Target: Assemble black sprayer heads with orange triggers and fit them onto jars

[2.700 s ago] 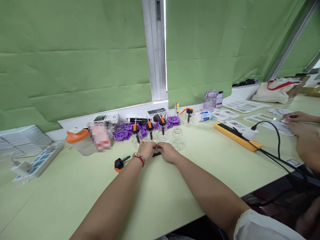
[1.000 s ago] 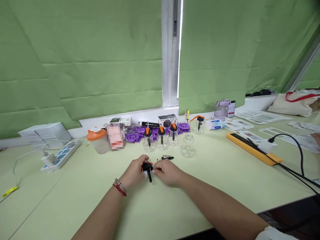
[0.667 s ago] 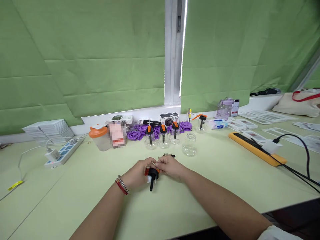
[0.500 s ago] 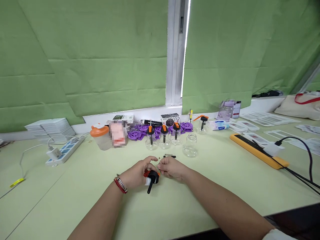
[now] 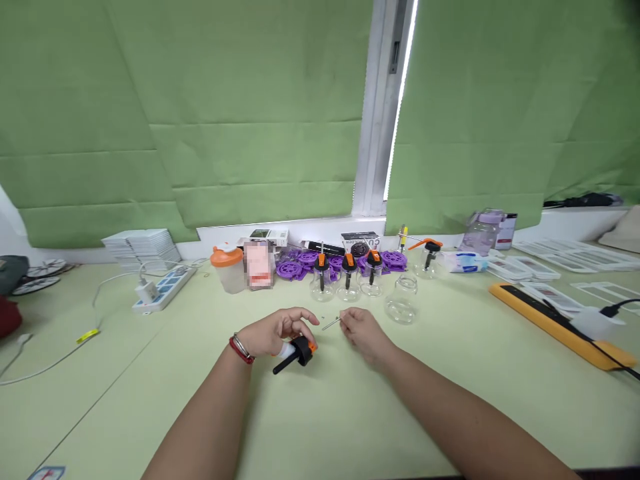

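My left hand (image 5: 274, 332) is curled around a black and orange dispenser lid (image 5: 303, 351), with its black tube pointing toward the lower left. A white part of the lid shows beside the palm. Between the pinched fingertips of my right hand (image 5: 367, 335) is a thin metal pin (image 5: 331, 324), its free end pointing left, apart from the lid. A tiny piece lies on the table just beyond the pin, too small to name. Farther back stands an open glass jar (image 5: 401, 305), to the right of several glass jars (image 5: 349, 288) fitted with black and orange lids.
Purple plastic parts (image 5: 291, 269) lie behind the jars. An orange-lidded cup (image 5: 230, 277) and a white power strip (image 5: 167, 291) are at the left. A yellow-orange power strip (image 5: 555, 323) with cables lies at the right, near a tissue pack (image 5: 463, 262).
My right hand has drawn away from the lid to the right, with the pin now showing. The lid's tube has swung leftward. The view has turned left, and the spring is no longer visible.
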Demonstrator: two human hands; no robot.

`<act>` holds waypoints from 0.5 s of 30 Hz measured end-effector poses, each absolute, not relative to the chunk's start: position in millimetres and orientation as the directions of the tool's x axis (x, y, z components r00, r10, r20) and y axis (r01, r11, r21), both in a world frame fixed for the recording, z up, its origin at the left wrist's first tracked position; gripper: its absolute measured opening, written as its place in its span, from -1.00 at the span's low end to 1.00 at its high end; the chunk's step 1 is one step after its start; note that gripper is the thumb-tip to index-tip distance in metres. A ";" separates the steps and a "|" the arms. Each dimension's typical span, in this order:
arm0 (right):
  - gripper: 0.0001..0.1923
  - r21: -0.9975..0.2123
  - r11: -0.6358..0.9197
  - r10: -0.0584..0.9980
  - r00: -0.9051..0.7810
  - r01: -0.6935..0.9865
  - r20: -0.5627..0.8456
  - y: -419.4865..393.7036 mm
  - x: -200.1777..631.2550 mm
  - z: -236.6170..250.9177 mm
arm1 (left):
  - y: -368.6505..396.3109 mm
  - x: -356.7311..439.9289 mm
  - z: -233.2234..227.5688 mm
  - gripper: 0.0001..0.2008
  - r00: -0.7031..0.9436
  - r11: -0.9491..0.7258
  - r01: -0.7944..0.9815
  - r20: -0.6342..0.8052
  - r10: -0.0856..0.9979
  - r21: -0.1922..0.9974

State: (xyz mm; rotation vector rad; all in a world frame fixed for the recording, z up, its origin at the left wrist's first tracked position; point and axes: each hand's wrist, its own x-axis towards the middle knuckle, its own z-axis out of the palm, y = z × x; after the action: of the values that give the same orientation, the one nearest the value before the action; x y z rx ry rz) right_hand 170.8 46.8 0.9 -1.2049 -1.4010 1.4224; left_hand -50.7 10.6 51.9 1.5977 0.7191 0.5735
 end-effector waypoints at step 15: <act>-0.77 0.196 0.836 0.470 -0.853 0.512 0.227 51.1 131.8 -21.4 | 54.5 -77.3 -8.8 -0.61 -0.150 0.024 0.710 0.118 0.982 0.704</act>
State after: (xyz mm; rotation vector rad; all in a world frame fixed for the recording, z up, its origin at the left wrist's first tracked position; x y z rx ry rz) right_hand 131.8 51.1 -21.4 -0.7671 -2.8462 -0.3750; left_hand -77.3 54.5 -8.8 1.7194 1.9052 0.9085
